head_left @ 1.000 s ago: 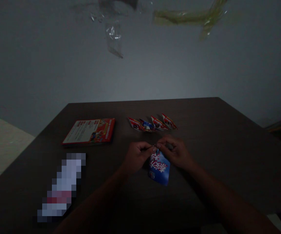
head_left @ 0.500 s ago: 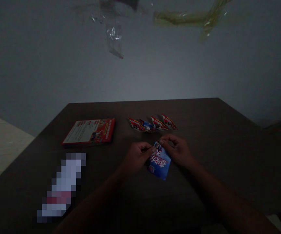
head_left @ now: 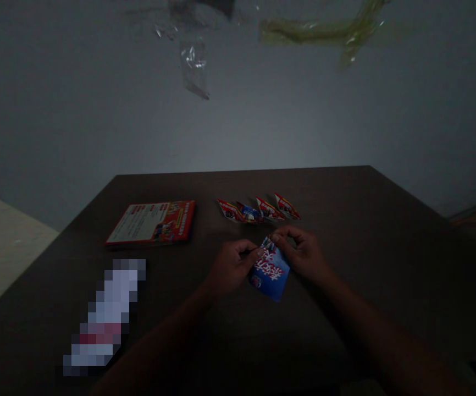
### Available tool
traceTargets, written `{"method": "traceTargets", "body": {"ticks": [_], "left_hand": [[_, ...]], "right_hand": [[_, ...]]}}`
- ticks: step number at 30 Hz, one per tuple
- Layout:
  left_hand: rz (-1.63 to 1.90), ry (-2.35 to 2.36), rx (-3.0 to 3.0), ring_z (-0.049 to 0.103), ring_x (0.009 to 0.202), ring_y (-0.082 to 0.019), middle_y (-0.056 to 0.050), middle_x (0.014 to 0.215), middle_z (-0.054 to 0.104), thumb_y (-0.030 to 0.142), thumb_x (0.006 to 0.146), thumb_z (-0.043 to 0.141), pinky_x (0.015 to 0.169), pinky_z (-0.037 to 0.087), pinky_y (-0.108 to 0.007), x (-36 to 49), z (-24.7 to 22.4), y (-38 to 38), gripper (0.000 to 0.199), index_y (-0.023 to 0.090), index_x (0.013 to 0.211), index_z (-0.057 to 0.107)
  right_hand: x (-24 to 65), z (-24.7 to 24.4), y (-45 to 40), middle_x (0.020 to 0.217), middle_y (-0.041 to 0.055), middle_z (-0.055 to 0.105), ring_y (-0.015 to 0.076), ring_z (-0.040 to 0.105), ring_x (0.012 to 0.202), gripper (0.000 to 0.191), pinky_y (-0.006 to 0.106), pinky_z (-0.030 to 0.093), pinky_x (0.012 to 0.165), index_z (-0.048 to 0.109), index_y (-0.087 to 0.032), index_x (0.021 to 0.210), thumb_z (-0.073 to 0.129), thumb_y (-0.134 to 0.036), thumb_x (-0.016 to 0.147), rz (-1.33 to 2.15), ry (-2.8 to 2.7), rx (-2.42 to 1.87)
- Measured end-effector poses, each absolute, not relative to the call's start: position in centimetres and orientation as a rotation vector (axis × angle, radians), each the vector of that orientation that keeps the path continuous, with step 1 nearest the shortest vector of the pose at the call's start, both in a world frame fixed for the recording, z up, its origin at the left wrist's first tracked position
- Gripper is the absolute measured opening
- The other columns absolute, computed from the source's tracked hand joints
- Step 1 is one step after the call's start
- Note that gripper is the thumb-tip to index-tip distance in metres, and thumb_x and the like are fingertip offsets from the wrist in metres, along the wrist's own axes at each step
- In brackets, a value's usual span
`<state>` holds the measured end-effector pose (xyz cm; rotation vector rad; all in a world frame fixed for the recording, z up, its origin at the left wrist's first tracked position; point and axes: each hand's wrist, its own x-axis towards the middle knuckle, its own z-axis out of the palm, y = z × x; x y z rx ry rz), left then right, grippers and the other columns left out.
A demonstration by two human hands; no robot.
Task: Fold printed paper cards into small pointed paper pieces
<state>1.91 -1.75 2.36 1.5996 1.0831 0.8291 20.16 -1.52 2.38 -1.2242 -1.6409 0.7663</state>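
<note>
Dim corner, dark table (head_left: 357, 203) against pale wall (head_left: 263, 126).
Left to right: pixelated object (head_left: 108, 308), nearer side; flat red-and-white pack (head_left: 151, 223) behind it, contents hidden; left hand (head_left: 230, 267), thumb and finger pinched on blue printed card (head_left: 271, 278); row of four folded pieces (head_left: 269, 210), red and blue, just beyond; card between both hands; right hand (head_left: 302, 254) likewise pinching card's upper edge.

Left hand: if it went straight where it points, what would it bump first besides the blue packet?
The left hand would probably meet the right hand first, across the blue packet both pinch; depth is hard to judge here.
</note>
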Motion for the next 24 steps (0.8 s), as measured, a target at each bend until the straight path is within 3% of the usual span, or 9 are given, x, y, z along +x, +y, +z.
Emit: {"method": "traceTargets", "body": {"ticks": [24], "left_hand": [[0.823,1.128,1.651,0.058,0.064,-0.013,-0.004,0.072,0.067,0.041,0.082,0.055,0.056,0.043,-0.022,1.56,2.0,-1.49,0.031,0.013,0.081,0.068]], "right_hand": [[20.46,2.03,-1.34,0.071,0.0029,0.063,0.0153,0.058,0.065,0.023,0.025,0.044,0.058,0.064,-0.016,0.078,0.057,-0.038,0.082,0.784,-1.575,-1.236]]}}
